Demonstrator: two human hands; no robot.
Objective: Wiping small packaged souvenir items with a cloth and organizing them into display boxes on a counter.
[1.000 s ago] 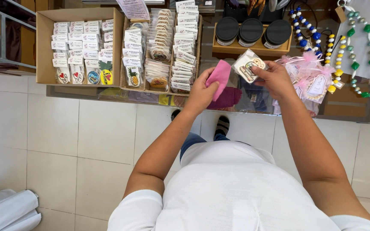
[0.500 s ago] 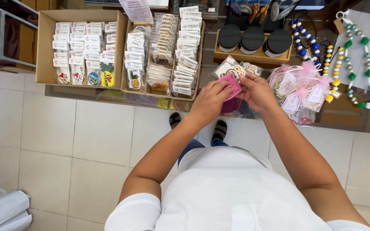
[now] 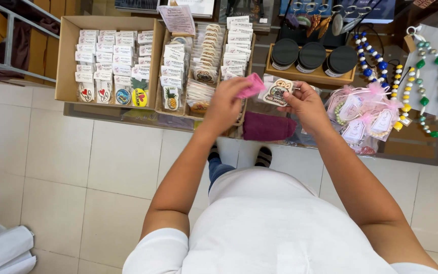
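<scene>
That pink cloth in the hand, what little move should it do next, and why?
Probably a short wipe across the packet: the left hand pinches the pink cloth right beside the small clear packet that the right hand holds up above the table edge.

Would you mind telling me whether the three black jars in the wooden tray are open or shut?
Shut. Each of the black jars in the wooden tray shows a flat black lid on top, and no contents are visible.
</scene>
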